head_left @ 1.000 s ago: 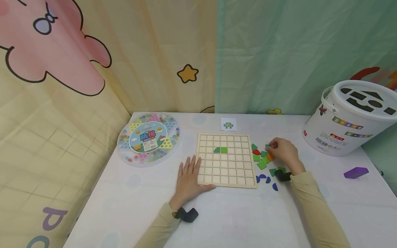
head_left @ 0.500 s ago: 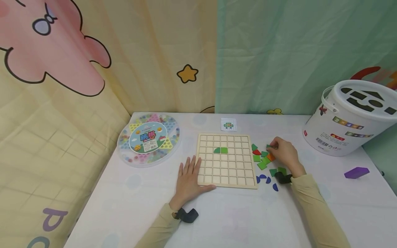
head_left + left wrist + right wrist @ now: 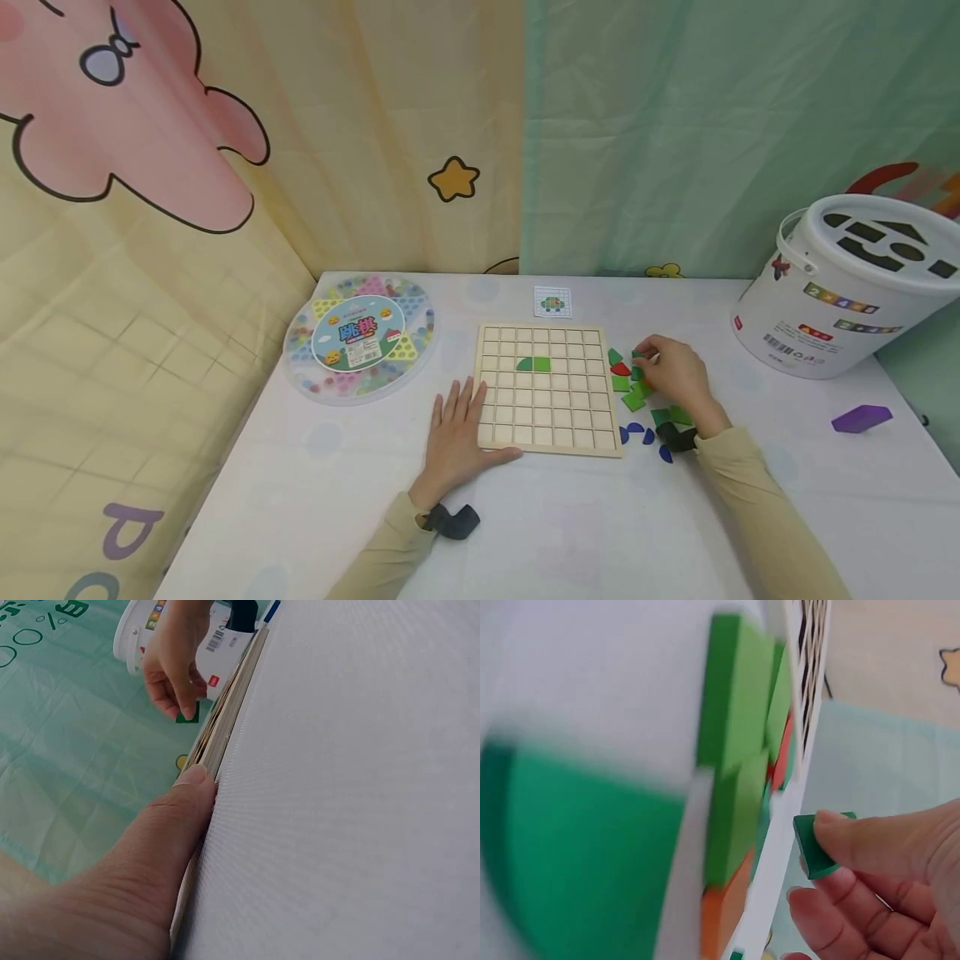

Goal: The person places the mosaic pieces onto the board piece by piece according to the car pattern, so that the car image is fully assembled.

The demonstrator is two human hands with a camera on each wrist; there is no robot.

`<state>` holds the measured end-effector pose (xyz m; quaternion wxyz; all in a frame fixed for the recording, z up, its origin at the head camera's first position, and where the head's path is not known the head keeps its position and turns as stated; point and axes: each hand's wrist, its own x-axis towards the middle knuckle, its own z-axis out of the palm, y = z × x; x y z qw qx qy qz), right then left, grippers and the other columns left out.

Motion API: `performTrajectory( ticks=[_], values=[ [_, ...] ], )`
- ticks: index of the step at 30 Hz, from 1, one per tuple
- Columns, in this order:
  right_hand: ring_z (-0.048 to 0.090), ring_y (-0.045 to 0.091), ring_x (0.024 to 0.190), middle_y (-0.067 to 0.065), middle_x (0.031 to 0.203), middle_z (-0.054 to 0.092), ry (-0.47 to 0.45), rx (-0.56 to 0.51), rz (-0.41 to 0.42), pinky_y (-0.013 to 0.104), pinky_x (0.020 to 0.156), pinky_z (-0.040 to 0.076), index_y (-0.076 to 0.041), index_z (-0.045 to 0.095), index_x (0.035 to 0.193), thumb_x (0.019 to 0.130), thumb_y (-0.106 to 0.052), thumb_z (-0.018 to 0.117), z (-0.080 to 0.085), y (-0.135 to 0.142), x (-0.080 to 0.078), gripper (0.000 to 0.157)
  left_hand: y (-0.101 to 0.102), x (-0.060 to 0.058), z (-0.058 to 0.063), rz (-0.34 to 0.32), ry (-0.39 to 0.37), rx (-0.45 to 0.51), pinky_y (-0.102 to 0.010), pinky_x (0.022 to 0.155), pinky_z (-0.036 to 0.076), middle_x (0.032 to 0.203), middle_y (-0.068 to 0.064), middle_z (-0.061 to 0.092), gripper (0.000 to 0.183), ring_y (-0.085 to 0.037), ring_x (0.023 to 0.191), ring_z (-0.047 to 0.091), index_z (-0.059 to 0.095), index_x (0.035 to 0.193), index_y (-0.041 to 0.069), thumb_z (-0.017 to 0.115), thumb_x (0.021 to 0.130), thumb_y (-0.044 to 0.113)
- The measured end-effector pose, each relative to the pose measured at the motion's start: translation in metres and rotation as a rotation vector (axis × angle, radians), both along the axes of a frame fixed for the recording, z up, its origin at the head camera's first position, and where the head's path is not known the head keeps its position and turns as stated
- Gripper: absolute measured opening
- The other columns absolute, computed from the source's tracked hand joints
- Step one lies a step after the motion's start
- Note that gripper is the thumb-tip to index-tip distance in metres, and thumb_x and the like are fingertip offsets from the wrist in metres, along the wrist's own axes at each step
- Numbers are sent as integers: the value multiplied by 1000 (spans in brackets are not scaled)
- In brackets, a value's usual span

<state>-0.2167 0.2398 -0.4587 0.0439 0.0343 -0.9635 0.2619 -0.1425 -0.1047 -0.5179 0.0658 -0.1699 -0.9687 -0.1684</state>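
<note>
While the left hand [image 3: 456, 437] rests, fingers spread, at the near-left corner of the grid board [image 3: 525, 416], we see the right hand [image 3: 678, 375] pinching a dark green piece [image 3: 808, 844] right of it, near loose pieces [image 3: 633, 402]; we'd call this picking, next likely needs carrying it left and seating it

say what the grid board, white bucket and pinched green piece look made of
Grid board: probably matte wood, given its pale tan strips. White bucket: likely smooth plastic, judging by its even, curved wall. Green piece: painted wood or plastic, unclear; smooth, evenly coloured faces.
</note>
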Motion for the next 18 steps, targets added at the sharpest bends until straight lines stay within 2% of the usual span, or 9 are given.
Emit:
performTrajectory(
  ticks=[4,9,18],
  values=[
    [55,21,64,11,82,65,21,-39,37,33,52,43,-2,63,91,85,-12,70,1,-13,1,14,0,0,0,-6,16,6,-54,110,6,153,-18,22,114,-36,141,12,28,149,3,60,68,77],
    [53,19,63,5,78,63,55,-80,93,32,52,40,-5,64,86,83,-13,73,-3,-31,-2,12,0,0,1,4,-21,-9,-52,111,3,155,-16,18,114,-34,142,8,24,150,6,60,69,77],
    [52,19,67,2,79,62,17,-132,146,33,57,41,-9,67,85,84,-16,74,-2,-64,-6,10,1,0,1,4,-19,-11,-52,111,4,155,-16,18,114,-34,142,9,24,150,6,60,69,77]
  ],
)
